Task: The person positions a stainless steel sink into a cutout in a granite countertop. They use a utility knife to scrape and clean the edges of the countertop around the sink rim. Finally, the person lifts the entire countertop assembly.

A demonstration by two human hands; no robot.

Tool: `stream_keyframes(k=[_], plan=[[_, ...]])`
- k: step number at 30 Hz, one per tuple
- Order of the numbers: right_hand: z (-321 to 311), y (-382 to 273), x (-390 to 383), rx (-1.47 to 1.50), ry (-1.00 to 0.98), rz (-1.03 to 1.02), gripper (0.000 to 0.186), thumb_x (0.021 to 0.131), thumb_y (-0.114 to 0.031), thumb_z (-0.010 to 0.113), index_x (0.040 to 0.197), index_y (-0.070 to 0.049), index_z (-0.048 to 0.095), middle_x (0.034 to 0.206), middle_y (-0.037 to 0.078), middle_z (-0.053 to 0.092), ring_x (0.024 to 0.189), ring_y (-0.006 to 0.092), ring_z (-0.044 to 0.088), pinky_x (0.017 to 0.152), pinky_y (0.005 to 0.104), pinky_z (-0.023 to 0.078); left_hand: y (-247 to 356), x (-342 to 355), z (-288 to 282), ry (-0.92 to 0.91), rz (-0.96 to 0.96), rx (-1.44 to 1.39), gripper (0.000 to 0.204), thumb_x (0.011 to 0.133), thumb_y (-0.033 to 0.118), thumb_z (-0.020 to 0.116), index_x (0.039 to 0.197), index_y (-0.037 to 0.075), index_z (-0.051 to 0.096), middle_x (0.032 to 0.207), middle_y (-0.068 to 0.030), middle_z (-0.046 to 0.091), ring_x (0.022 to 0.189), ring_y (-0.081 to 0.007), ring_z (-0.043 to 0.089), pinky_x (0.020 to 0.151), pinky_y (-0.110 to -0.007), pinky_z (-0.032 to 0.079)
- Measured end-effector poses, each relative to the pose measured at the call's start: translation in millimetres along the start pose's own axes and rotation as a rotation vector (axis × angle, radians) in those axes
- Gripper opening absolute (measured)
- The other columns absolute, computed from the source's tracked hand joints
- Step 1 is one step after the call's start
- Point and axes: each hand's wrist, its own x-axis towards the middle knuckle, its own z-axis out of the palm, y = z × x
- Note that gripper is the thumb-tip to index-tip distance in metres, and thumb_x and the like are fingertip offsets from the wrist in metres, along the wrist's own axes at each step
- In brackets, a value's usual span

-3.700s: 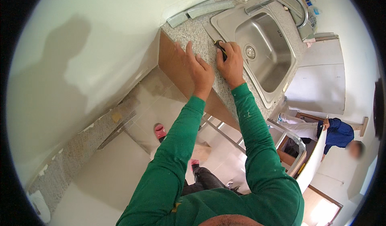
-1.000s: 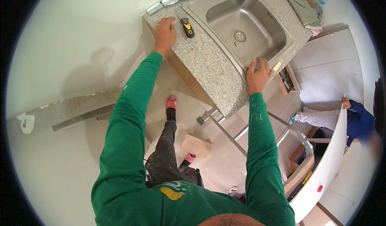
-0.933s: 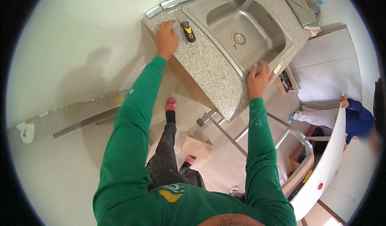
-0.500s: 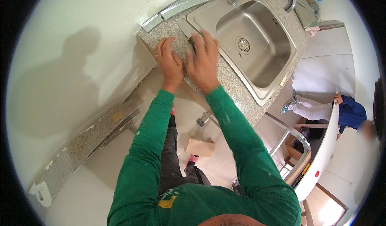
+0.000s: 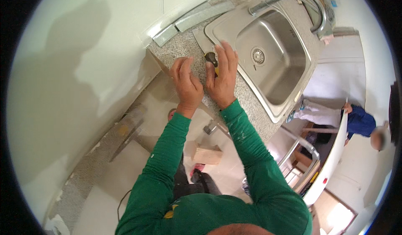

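Note:
Both my hands are over the front edge of a speckled stone counter (image 5: 251,93), left of a steel sink (image 5: 274,59). My left hand (image 5: 187,86) is open at the edge, its fingers loosely bent and nothing seen in them. Beside it my right hand (image 5: 223,78) has its fingers stretched forward, close to the sink rim. A black-and-yellow tool (image 5: 211,58) shows between its thumb and fingers, partly covered by them. Whether the hand touches this tool I cannot tell; it does not look wrapped round it.
Metal channel strips (image 5: 203,16) lie along the wall behind the counter. A curved faucet (image 5: 320,15) stands behind the sink. Below are a wooden block (image 5: 207,154) and a metal frame (image 5: 301,151). At the right, a person in dark blue (image 5: 360,121) holds a white panel (image 5: 331,164).
The whole view has shifted, so counter and sink appear lower and further right. My hands stay side by side at the counter edge, fingers still spread, and more of the black-and-yellow tool shows.

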Motion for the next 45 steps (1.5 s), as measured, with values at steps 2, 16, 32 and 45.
stream_keyframes(k=[2,16,32,45], plan=[[2,2,-5,0.095,0.057,0.055,0.056,0.094,-0.01,0.07,0.147,-0.005,0.053,0.156,0.025,0.045,0.145,0.0466,0.043,0.123,0.0651,0.026,0,-12,-6,-0.017,-0.014,0.001,0.048,0.09,-0.007,0.049,0.136,0.0,0.058,0.133,-0.0208,0.057,0.126,-0.0388,0.052,0.108,-0.052,0.041],[12,-16,-2,-0.024,0.067,0.114,0.057,0.092,-0.008,0.068,0.146,-0.005,0.053,0.154,0.025,0.046,0.144,0.0441,0.043,0.124,0.0669,0.022,-1,-1,-6,0.037,0.004,0.03,0.035,0.103,-0.004,0.047,0.137,0.0,0.055,0.131,-0.0212,0.055,0.124,-0.0381,0.053,0.105,-0.049,0.044],[24,-34,4,0.07,-0.018,0.031,0.041,0.103,-0.011,0.053,0.143,-0.005,0.056,0.157,0.025,0.045,0.147,0.0448,0.042,0.126,0.0626,0.017,-6,-1,-14,0.032,-0.179,-0.138,0.027,0.113,0.017,0.045,0.131,-0.001,0.055,0.131,-0.0194,0.056,0.118,-0.0319,0.055,0.1,-0.045,0.047],[-125,85,-86,-0.438,0.228,0.298,0.045,0.099,-0.02,0.066,0.141,-0.005,0.058,0.155,0.021,0.05,0.147,0.041,0.044,0.123,0.0558,0.028,58,12,11,-0.273,-0.029,0.303,0.045,0.099,0.018,0.066,0.137,-0.003,0.056,0.147,-0.0262,0.052,0.138,-0.0449,0.047,0.117,-0.055,0.036]])
